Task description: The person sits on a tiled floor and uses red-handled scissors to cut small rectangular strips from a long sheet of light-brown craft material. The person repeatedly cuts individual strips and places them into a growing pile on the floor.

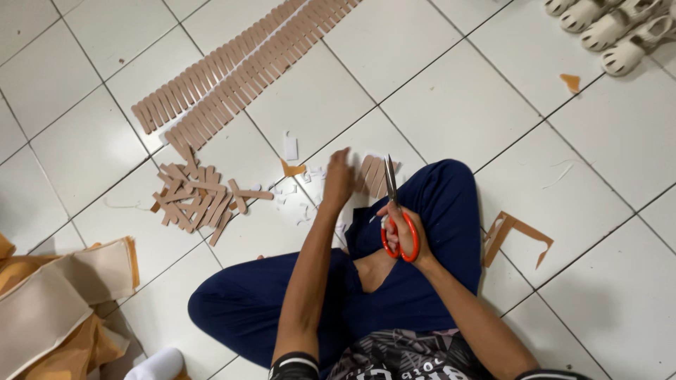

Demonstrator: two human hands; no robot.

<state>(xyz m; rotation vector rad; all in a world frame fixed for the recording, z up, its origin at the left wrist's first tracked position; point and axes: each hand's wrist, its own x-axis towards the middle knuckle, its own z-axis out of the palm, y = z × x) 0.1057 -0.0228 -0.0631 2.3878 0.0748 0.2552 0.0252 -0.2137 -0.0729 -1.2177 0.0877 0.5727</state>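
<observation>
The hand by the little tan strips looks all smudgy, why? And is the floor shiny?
In the head view, the left hand is smeared by motion blur over the tan strips; the right hand and its orange-handled scissors look sharper. The white tiled floor shows soft, even light with no strong glare.

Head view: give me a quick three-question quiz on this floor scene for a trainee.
1. True or false: the right hand holds the orange-handled scissors with the blades pointing up, away from the person.
2. Which lies nearest the left hand? A) the two long rows of tan strips B) the few strips by the knee C) the pale sandals
3. Fill in: the loose pile of tan strips lies on the white ____ floor.

Key: 1 true; 2 B; 3 tiled.
</observation>
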